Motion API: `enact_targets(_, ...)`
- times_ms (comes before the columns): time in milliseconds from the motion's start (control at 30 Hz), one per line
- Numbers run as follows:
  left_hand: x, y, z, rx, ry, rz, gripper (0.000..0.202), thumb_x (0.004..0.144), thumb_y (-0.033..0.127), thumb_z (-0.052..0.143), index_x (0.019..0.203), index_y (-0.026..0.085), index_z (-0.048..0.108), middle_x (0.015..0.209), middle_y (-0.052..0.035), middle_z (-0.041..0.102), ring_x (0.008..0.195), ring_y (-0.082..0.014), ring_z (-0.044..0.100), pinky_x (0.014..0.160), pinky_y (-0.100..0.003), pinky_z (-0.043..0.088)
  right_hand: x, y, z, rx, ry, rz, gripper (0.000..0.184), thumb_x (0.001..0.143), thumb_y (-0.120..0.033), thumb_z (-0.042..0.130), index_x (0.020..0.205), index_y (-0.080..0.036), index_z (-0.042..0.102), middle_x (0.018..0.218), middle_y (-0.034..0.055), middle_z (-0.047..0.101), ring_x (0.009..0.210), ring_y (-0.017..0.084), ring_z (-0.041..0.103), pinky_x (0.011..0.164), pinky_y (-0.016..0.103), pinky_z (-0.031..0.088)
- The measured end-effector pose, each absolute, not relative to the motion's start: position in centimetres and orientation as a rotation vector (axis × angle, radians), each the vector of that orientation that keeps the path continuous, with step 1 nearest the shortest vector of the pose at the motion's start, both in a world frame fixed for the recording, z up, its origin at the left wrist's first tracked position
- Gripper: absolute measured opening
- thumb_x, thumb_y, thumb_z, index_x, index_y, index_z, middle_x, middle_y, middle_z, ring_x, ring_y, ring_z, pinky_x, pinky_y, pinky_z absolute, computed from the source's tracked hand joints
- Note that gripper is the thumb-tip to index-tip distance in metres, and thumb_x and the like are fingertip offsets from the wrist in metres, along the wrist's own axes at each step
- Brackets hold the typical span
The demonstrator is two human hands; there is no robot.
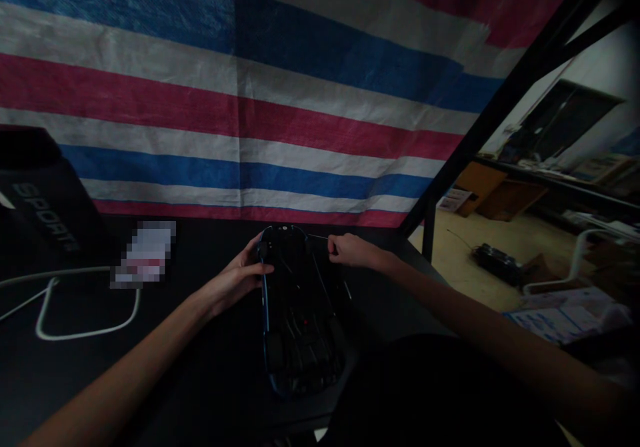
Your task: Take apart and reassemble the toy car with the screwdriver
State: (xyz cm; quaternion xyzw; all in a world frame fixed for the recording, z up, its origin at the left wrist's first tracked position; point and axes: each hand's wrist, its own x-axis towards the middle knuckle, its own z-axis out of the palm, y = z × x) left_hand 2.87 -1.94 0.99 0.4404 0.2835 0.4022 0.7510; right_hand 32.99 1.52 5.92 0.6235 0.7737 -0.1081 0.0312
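Note:
A toy car [300,300] lies upside down on the black table, its dark underside facing up and blue bodywork showing along the edges. My left hand [245,270] grips its far left side, the thumb over the edge beside a wheel. To the right of the car's far end, my right hand [347,250] is closed around a screwdriver [319,236]. Its thin metal shaft points left at the car; its handle is hidden in my fist. Whether the tip touches the car I cannot tell. A short shiny rod [348,291] shows right of the car.
A black box marked SPORTS [45,200] stands at the left. Near it are a blurred-out phone-sized item [147,253] and a white cable [90,335]. Striped plastic sheeting [300,120] hangs behind the table. A dark frame post [480,120] rises at the right.

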Motion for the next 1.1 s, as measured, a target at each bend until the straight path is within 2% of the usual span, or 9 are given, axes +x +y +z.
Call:
enact_targets(67, 2.9, -1.9, 1.0, 0.946, 0.608, 0.875, 0.088, 0.079, 0.008, 0.074, 0.155, 0.039, 0.042, 0.152, -0.0062, 0.052, 0.121, -0.0265, 0.062, 0.096, -0.04, 0.051, 33.1, 1.5, 8.2, 1.925, 2.478, -0.342, 0.011, 0.09, -0.019, 0.062, 0.097, -0.015, 0.071, 0.081, 0.005, 0.069, 0.075, 0.018, 0.064, 0.069, 0.029, 0.044)
enact_targets(200, 2.9, -2.0, 1.2, 0.908, 0.606, 0.855, 0.089, 0.078, 0.006, 0.071, 0.156, 0.036, 0.04, 0.147, -0.007, 0.056, 0.116, -0.0244, 0.064, 0.095, -0.039, 0.051, 30.7, 0.0, 13.1, 1.923, 2.764, -0.348, 0.026, 0.102, -0.039, 0.047, 0.107, -0.019, 0.063, 0.09, 0.005, 0.068, 0.079, 0.017, 0.061, 0.068, 0.028, 0.042)
enact_targets(267, 3.0, -2.1, 1.4, 0.905, 0.6, 0.862, 0.087, 0.079, 0.006, 0.07, 0.155, 0.036, 0.041, 0.146, -0.0064, 0.057, 0.112, -0.0227, 0.065, 0.095, -0.039, 0.051, 28.1, -1.7, 14.2, 1.793, 3.102, -0.552, 0.024, 0.1, -0.044, 0.052, 0.103, -0.021, 0.058, 0.087, 0.0025, 0.066, 0.076, 0.016, 0.06, 0.067, 0.028, 0.041)
enact_targets(333, 3.1, -2.1, 1.3, 0.909, 0.586, 0.869, 0.085, 0.079, 0.005, 0.07, 0.154, 0.037, 0.042, 0.144, -0.0058, 0.059, 0.106, -0.0208, 0.066, 0.092, -0.037, 0.052, 25.4, -3.4, 14.4, 1.577, 3.283, -0.551, 0.018, 0.102, -0.039, 0.052, 0.103, -0.021, 0.054, 0.084, -0.0004, 0.064, 0.075, 0.015, 0.06, 0.071, 0.028, 0.041)
enact_targets(467, 3.1, -1.6, 0.4, 0.917, 0.53, 0.879, 0.081, 0.08, 0.005, 0.071, 0.151, 0.036, 0.046, 0.124, -0.0045, 0.069, 0.092, -0.0182, 0.068, 0.084, -0.034, 0.053, 22.3, -5.3, 13.5, 1.321, 3.294, -0.358, 0.017, 0.105, -0.032, 0.05, 0.1, -0.019, 0.059, 0.088, 0.0021, 0.066, 0.081, 0.016, 0.062, 0.075, 0.029, 0.04)
enact_targets(733, 3.0, -1.4, -0.2, 0.917, 0.48, 0.897, 0.062, 0.083, 0.007, 0.072, 0.139, 0.029, 0.057, 0.103, -0.0026, 0.071, 0.089, -0.0179, 0.067, 0.082, -0.032, 0.052, 22.1, -5.9, 13.1, 1.339, 3.177, -0.207, 0.019, 0.106, -0.029, 0.049, 0.105, -0.016, 0.063, 0.091, 0.0044, 0.069, 0.079, 0.015, 0.063, 0.071, 0.028, 0.039)
enact_targets(933, 3.1, -1.6, 0.0, 0.875, 0.503, 0.915, 0.058, 0.077, 0.004, 0.076, 0.128, 0.028, 0.063, 0.098, -0.0011, 0.071, 0.084, -0.0168, 0.066, 0.078, -0.03, 0.052, 21.1, -6.7, 12.7, 1.51, 3.002, 0.265, 0.032, 0.108, -0.039, 0.04, 0.11, -0.017, 0.064, 0.08, 0.0057, 0.067, 0.068, 0.019, 0.058, 0.062, 0.033, 0.03)
enact_targets(1000, 3.1, -1.6, 0.0, 0.876, 0.499, 0.919, 0.053, 0.075, 0.006, 0.079, 0.121, 0.027, 0.065, 0.094, -0.0008, 0.07, 0.084, -0.0172, 0.066, 0.077, -0.03, 0.052, 21.0, -6.6, 12.8, 1.424, 3.079, 0.197, 0.025, 0.107, -0.034, 0.043, 0.111, -0.018, 0.062, 0.084, 0.0051, 0.067, 0.073, 0.019, 0.058, 0.066, 0.033, 0.034)
enact_targets(1100, 3.1, -1.6, 0.1, 0.883, 0.474, 0.932, 0.047, 0.073, 0.009, 0.082, 0.114, 0.026, 0.067, 0.09, -0.0002, 0.07, 0.082, -0.0173, 0.065, 0.073, -0.028, 0.051, 21.0, -6.4, 13.0, 1.172, 3.298, 0.043, 0.014, 0.102, -0.023, 0.046, 0.11, -0.018, 0.057, 0.099, 0.0057, 0.066, 0.092, 0.019, 0.058, 0.084, 0.032, 0.039)
